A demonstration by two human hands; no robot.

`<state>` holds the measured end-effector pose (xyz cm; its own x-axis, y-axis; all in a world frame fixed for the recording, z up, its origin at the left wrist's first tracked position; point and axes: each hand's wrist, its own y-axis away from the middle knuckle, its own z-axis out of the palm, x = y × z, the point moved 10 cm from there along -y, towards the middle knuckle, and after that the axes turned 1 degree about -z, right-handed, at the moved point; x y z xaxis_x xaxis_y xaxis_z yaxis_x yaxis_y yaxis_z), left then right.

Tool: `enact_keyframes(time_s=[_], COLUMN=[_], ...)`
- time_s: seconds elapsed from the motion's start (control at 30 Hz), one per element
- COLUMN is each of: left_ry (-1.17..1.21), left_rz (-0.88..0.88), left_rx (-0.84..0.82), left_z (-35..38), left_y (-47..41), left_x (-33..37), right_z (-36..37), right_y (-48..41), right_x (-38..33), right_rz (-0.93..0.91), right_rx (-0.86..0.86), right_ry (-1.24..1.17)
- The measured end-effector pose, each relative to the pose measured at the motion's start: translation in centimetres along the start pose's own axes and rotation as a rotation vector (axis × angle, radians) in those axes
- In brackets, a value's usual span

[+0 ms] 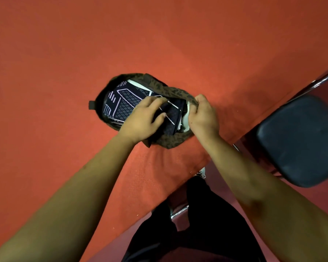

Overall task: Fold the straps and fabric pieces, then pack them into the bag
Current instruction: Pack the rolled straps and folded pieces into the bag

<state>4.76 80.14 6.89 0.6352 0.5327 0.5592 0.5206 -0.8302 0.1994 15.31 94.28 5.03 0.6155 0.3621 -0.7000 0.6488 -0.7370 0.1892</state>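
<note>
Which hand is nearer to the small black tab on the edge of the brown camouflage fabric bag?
Left. The left hand holds dark patterned fabric inside the bag, to the right of the tab; the right hand grips the bag's opposite rim.

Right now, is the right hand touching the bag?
Touching. Head view: the right hand grips the camouflage bag at its rim, fingers curled over the edge, while the left hand holds the patterned fabric inside.

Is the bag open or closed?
Open. The bag gapes wide: patterned fabric shows inside, held by the left hand, and the right hand grips the rim.
</note>
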Motion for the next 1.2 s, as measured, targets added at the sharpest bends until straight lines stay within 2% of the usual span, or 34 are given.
enact_keyframes(time_s=[0.07, 0.13, 0.17, 0.23, 0.3, 0.37, 0.47, 0.53, 0.6, 0.7, 0.8, 0.93, 1.2], left_ry=[-0.075, -0.216, -0.247, -0.149, 0.021, 0.058, -0.013, -0.055, -0.111, -0.158, -0.101, -0.022, 0.059], left_rz=[-0.079, -0.3, -0.435, -0.675, -0.785, -0.786, -0.726, -0.706, -0.713, -0.721, -0.742, -0.794, -0.773], left_rx=[0.231, 0.478, 0.544, 0.478, 0.291, 0.22, 0.292, 0.279, 0.226, 0.16, 0.184, 0.182, 0.217], left_z=[-4.3, -8.6, -10.0, -10.1, -8.0, -7.0, -8.3, -8.6, -8.6, -8.7, -10.0, -11.8, -13.9], left_y=[1.6, 4.0, 5.1, 6.4, 6.3, 6.0, 5.8, 6.3, 7.1, 8.2, 9.2, 11.2, 14.8], left_x=[-2.6, -6.3, -8.5, -12.7, -15.4, -15.9, -15.4, -15.5, -15.9, -16.1, -15.7, -15.6, -14.8], right_z=[-0.1, -0.2, -0.1, 0.2, 0.3, 0.5, 1.6, 1.8, 1.2, 1.4, 1.6, -2.0, -6.6], right_y=[-0.1, 0.1, 0.2, 0.7, 1.2, 1.6, 2.1, 2.7, 3.1, 4.2, 5.0, 3.9, 1.6], right_x=[-0.2, -0.3, -0.3, -0.1, 0.3, 0.8, 2.1, 3.5, 4.0, 4.6, 4.9, 2.6, -3.6], right_rz=[-0.033, -0.053, -0.054, -0.041, -0.009, 0.017, 0.095, 0.193, 0.22, 0.289, 0.386, 0.215, -0.001], right_rx=[0.015, 0.028, 0.021, -0.003, -0.014, -0.039, -0.17, -0.231, -0.191, -0.147, -0.132, 0.016, 0.145], right_ry=[-0.001, -0.018, -0.02, -0.023, -0.017, 0.016, 0.073, 0.087, 0.071, -0.113, -0.273, -0.017, 0.034])
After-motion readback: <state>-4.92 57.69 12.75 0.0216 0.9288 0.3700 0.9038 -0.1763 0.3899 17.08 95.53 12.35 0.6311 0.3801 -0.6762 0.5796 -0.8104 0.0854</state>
